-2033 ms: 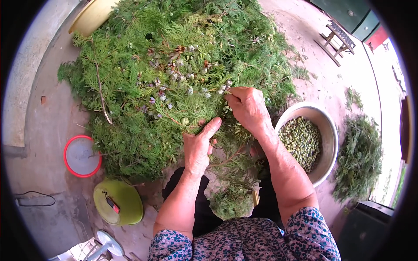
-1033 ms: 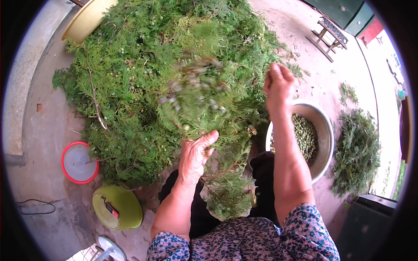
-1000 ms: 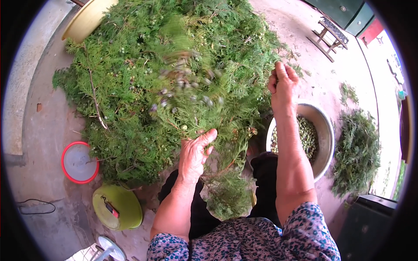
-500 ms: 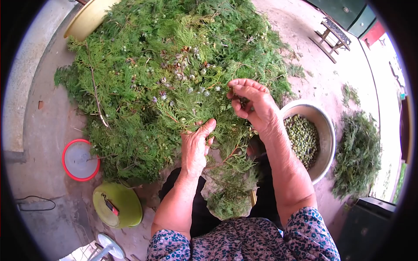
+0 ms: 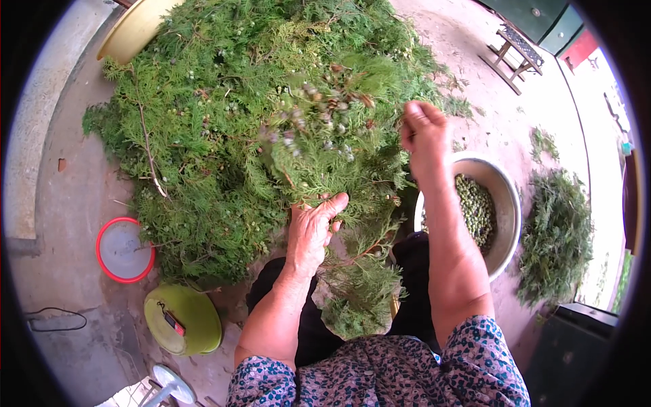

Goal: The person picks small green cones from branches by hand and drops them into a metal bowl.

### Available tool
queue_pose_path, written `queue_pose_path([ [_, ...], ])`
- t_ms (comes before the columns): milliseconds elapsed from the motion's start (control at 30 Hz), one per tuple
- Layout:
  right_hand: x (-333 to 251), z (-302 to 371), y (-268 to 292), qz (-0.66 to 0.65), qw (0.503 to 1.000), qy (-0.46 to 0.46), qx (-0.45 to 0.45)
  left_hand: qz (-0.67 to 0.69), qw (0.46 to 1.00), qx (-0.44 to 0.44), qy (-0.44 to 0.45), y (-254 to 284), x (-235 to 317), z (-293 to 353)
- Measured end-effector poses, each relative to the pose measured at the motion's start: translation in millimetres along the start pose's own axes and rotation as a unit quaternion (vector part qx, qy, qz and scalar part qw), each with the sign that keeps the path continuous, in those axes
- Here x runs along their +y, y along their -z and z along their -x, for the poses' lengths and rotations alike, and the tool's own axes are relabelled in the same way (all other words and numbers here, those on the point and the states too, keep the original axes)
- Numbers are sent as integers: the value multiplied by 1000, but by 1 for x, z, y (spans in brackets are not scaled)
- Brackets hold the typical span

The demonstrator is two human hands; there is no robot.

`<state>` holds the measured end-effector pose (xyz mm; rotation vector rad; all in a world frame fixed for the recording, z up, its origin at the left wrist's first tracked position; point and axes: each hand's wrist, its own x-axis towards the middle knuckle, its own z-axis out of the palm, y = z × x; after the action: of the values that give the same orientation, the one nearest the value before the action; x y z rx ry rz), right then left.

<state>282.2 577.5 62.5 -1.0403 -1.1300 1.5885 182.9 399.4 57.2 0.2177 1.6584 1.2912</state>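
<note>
My left hand (image 5: 313,229) is closed round the lower end of a leafy evergreen branch (image 5: 319,166). Small bluish-grey and brown cones (image 5: 331,108) cluster on the branch's blurred upper part. Beyond the rim of a metal basin (image 5: 510,239), my right hand (image 5: 427,139) is raised with its fingers curled in; whatever they hold is hidden. Small round green cones (image 5: 475,210) lie in the basin, partly behind my right forearm. A big heap of cut evergreen branches (image 5: 196,136) spreads in front of me, and more sprigs (image 5: 363,298) lie between my legs.
At left stand a red-rimmed bowl (image 5: 126,249) and an upturned green tub (image 5: 178,319) with a small device (image 5: 173,323) on it. A yellow basin (image 5: 135,30) is at the far left. Another greenery pile (image 5: 557,237) lies right, and a small bench (image 5: 513,57) stands far right.
My right hand has moved right and slightly away from me, its fingers now curled tighter. The branch in my left hand has swung right, and that hand has shifted slightly right.
</note>
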Motion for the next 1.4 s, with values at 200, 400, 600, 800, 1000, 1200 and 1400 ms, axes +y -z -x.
queue_pose_path([
  [200, -9, -11, 80, -34, 999, 11, 27, -4, 999, -22, -32, -1, 8, 2],
  [400, -7, 38, 179, 205, 976, -3, 68, 51, 995, -78, -33, -4, 5, 19],
  [600, 24, 75, 285, 340, 917, 143, 150, 101, 991, -79, -29, -18, 3, 61],
  [800, 13, 91, 299, 474, 840, 193, 182, 41, 992, -89, -75, -9, -4, 108],
  [1000, -51, 145, 205, 282, 930, 198, 128, -58, 974, -114, -185, -14, -1, 164],
  [1200, -83, 236, 88, 180, 926, 306, -131, -108, 968, -111, -195, -14, -13, 196],
  [1400, -54, 263, 47, 240, 888, 360, -153, -114, 963, -154, -188, 1, -34, 211],
])
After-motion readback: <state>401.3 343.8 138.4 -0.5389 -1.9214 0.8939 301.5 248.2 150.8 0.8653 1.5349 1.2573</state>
